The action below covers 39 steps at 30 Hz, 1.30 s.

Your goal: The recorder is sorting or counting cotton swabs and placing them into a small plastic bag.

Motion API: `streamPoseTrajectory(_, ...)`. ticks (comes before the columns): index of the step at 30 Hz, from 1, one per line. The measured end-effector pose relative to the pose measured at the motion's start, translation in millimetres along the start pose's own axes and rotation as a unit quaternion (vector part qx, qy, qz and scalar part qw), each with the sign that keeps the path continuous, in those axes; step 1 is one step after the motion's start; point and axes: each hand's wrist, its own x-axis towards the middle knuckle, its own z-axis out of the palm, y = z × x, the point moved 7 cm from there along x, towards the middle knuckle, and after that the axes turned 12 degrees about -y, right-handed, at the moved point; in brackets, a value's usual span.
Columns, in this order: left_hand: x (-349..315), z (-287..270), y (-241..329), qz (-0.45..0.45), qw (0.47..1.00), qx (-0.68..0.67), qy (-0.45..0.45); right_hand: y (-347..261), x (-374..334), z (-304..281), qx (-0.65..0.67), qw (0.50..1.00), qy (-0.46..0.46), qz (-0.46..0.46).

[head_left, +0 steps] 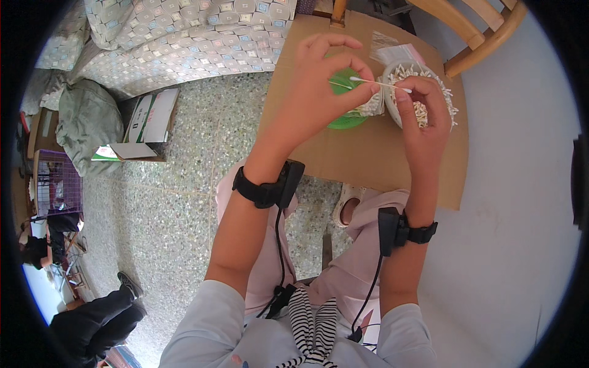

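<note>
Watching from well away, I have the right hand (pixel 429 130) with thumb and forefinger pinched together on one end of a cotton swab (pixel 388 86), whose stick slants up to the left out of that pinch and past the tip of the left thumb. The left hand (pixel 316 92) meets the swab from the other side, thumb and forefinger bent toward each other about the stick near its far end; I cannot tell from here whether they press on it or merely stand around it. Right under the right hand I see a white bowl (pixel 388 109) heaped with loose swabs (pixel 420 113), partly covered by the fingers. Below the left thumb is a round green dish (pixel 346 121), with further swabs at its right side, and the left hand hides part of it from me. Beyond the bowl, farther out than either grip, lies a plastic bag (pixel 384 43). A brown cardboard sheet (pixel 368 159) spreads beneath both hands. Behind each grip sits a strapped-on black box, the left wrist box (pixel 291 184) and the right wrist box (pixel 388 232), trailing cables toward the lap. Outward past the right hand I make out a wooden chair (pixel 454 23); well left of the left hand, a white-and-green carton (pixel 150 116) rests on the speckled floor (pixel 165 233)
</note>
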Motion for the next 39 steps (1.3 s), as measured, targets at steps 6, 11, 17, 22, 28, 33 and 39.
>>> streamPoseTrajectory(6, 0.0, 10.4, -11.7, -0.072, 0.974, -0.214, -0.003, 13.8, -2.8, 15.8, 0.044, 0.996, -0.05, 0.059)
streamPoseTrajectory(11, -0.5, 2.6, 1.1, -0.01, 0.996, -0.062, 0.07, 9.5, -0.2, 31.3, 0.013, 0.993, -0.104, 0.057)
streamPoseTrajectory(17, -2.1, -2.0, 9.7, 0.009, 0.996, 0.009, 0.09, 10.2, -0.1, 23.6, -0.017, 0.994, -0.079, 0.078)
streamPoseTrajectory(22, -0.4, -1.7, 0.8, 0.008, 0.996, -0.002, 0.088, 14.5, -1.2, 11.9, -0.005, 0.996, -0.036, 0.077)
streamPoseTrajectory(28, 0.3, -4.6, -4.3, -0.01, 0.998, -0.026, 0.056, 3.5, 0.0, 3.7, -0.07, 0.997, -0.003, 0.044)
streamPoseTrajectory(33, -1.8, -5.2, -10.6, -0.041, 0.997, -0.058, 0.03, -7.5, -0.1, -0.1, -0.116, 0.993, 0.031, 0.022)
streamPoseTrajectory(39, -1.4, -6.0, -7.9, -0.037, 0.996, -0.076, 0.039, 1.6, -2.6, -9.0, -0.043, 0.996, 0.069, 0.044)
